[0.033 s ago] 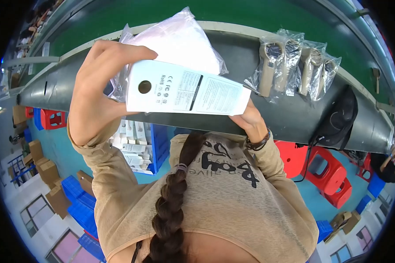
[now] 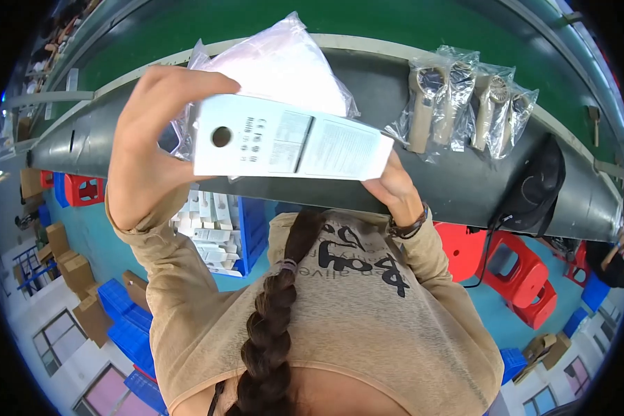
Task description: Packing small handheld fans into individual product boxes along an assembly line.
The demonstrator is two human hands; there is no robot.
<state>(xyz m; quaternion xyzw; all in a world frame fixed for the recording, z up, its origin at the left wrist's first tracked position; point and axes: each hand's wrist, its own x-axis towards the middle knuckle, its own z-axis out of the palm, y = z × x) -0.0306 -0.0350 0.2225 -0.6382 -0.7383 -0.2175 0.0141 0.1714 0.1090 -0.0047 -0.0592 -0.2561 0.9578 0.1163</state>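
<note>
A white cardboard box with printed panels and a round hole near its left end is held up above the dark bench. My left hand grips the left end, fingers along the top edge and thumb underneath. At the right end my right hand closes on the lower corner, its fingers partly hidden behind the box. Just beyond the box lies a clear plastic bag with white contents. Several beige handheld fans, wrapped in clear bags, lie on the bench to the right.
A black cap rests at the right of the dark bench, with a green surface beyond. Below the bench edge stands a blue crate holding small white boxes. Red stools stand at the lower right.
The white box has shifted slightly left and tilted a little, so its printed face looks narrower. My left hand has moved with it; both hands keep their hold.
</note>
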